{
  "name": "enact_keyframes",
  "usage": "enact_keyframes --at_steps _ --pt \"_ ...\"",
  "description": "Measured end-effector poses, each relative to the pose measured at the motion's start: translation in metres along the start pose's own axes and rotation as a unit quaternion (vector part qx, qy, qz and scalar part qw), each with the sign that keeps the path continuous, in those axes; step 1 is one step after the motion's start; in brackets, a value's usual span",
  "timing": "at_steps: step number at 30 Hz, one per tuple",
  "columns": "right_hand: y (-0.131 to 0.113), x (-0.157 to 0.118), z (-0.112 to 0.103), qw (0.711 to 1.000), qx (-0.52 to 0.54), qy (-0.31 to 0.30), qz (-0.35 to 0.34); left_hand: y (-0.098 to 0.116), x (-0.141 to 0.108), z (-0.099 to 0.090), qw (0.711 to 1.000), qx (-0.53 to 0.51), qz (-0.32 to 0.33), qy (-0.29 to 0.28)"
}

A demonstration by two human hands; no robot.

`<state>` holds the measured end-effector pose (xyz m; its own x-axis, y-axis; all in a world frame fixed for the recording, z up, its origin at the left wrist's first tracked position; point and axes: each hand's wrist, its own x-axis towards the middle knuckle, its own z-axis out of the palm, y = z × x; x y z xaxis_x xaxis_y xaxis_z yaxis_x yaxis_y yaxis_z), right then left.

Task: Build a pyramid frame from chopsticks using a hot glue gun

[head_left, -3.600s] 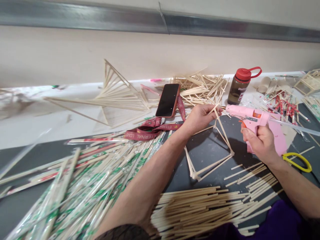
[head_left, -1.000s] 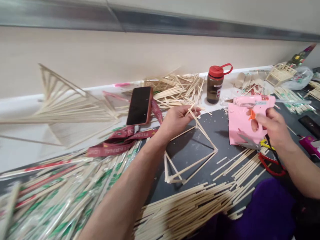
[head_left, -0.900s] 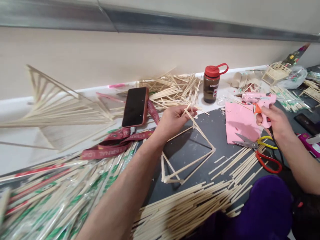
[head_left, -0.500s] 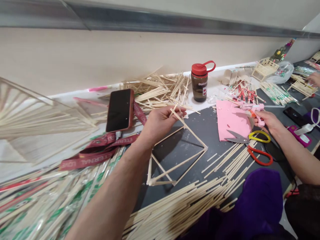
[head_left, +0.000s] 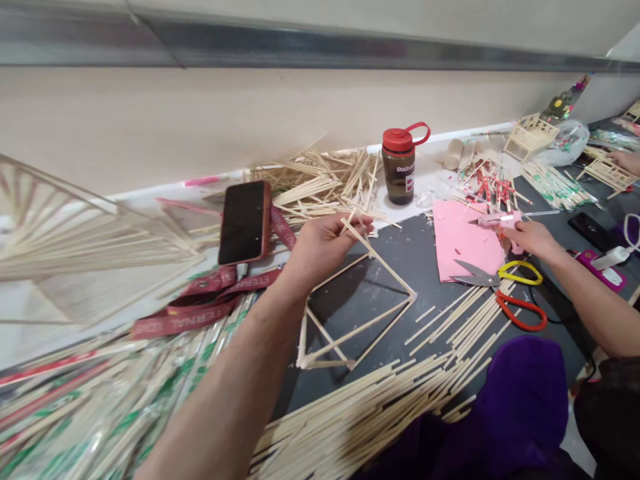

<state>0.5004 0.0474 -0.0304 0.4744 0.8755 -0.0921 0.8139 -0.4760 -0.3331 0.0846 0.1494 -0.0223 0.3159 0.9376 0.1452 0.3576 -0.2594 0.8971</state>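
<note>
My left hand (head_left: pixel 327 247) is closed, pinching the top corner of a frame of thin wooden sticks (head_left: pixel 360 327) that rests on the dark table. Whitish blobs show at the frame's joints. At the right, my right hand (head_left: pixel 535 239) is wrapped round the handle of a pink glue gun (head_left: pixel 500 219). Its nozzle points left, above a pink sheet (head_left: pixel 453 233). Scissors (head_left: pixel 480 277) with one yellow and one red handle lie partly open just below that hand. Loose wooden sticks (head_left: pixel 465 327) lie between the frame and the scissors.
A red-lidded bottle (head_left: pixel 399 170) stands near the wall beside a heap of sticks (head_left: pixel 325 177). A phone (head_left: pixel 243 223) and red lanyard (head_left: pixel 195 310) lie left of my arm. Wrapped chopsticks (head_left: pixel 125 393) cover the lower left. Another person's hand (head_left: pixel 627 162) is at far right.
My right hand has moved a little left and up with the glue gun, which now sits more over the pink sheet. My left hand and the stick frame stay almost in place.
</note>
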Motion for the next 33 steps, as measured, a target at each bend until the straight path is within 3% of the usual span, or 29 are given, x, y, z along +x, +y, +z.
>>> enact_keyframes --at_steps 3,5,7,9,13,16,21,33 --pt "-0.015 -0.015 -0.01 0.984 -0.154 0.071 -0.05 -0.001 -0.001 0.001 1.0 -0.007 0.021 -0.004" --pt "-0.036 -0.032 -0.011 0.966 -0.155 0.13 -0.162 -0.003 -0.001 0.001 0.999 -0.015 0.036 -0.012" --pt "-0.067 -0.05 -0.008 0.95 -0.036 0.113 -0.289 -0.005 -0.001 0.002 0.999 -0.02 0.034 -0.019" --pt "-0.108 -0.068 0.0 0.925 0.108 0.033 -0.363 -0.006 -0.001 0.002 0.999 -0.018 0.028 -0.016" --pt "-0.189 -0.087 0.026 0.874 0.234 0.012 -0.425 -0.001 -0.003 -0.001 0.999 -0.002 0.035 -0.02" --pt "-0.225 -0.088 0.047 0.861 0.258 0.016 -0.438 0.004 -0.004 -0.003 0.996 -0.002 0.068 -0.052" --pt "-0.239 -0.084 0.064 0.861 0.27 0.041 -0.43 0.007 -0.004 -0.003 0.997 0.009 0.073 -0.039" --pt "-0.233 -0.08 0.061 0.864 0.349 -0.002 -0.363 0.008 -0.007 0.0 0.996 0.021 0.082 -0.026"
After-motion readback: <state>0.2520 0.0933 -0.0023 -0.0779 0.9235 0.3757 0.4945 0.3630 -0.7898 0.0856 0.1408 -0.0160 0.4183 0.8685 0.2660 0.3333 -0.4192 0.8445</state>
